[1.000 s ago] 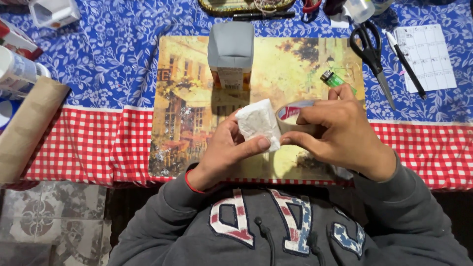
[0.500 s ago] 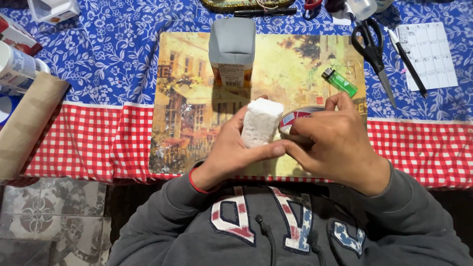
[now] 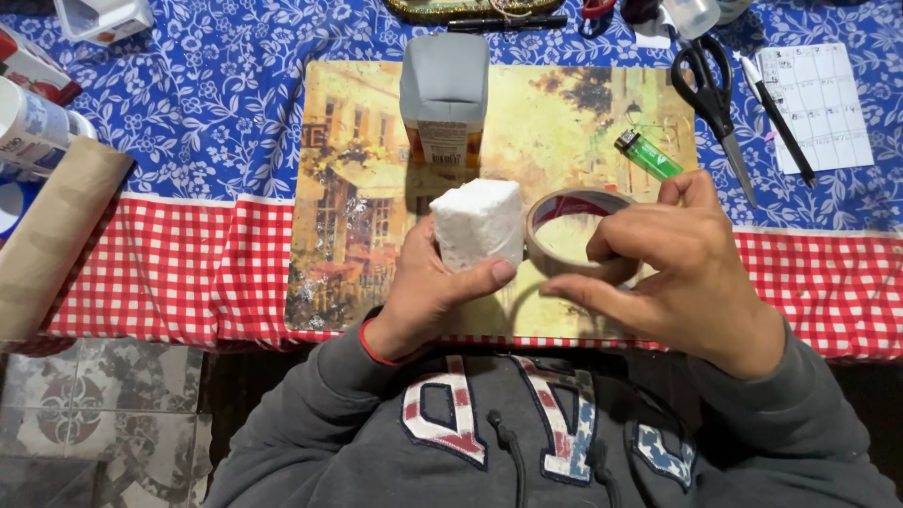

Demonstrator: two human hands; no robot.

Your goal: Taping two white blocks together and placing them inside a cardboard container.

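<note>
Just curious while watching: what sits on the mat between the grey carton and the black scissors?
In the head view, a green lighter lies on the picture mat between the grey carton and the black scissors.

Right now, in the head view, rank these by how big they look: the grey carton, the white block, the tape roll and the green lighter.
1. Grey carton
2. White block and tape roll: look alike, and held nearer the camera, so unranked
3. Green lighter

Rough white foam block [image 3: 478,224], glossy tape roll [image 3: 576,237]
</note>
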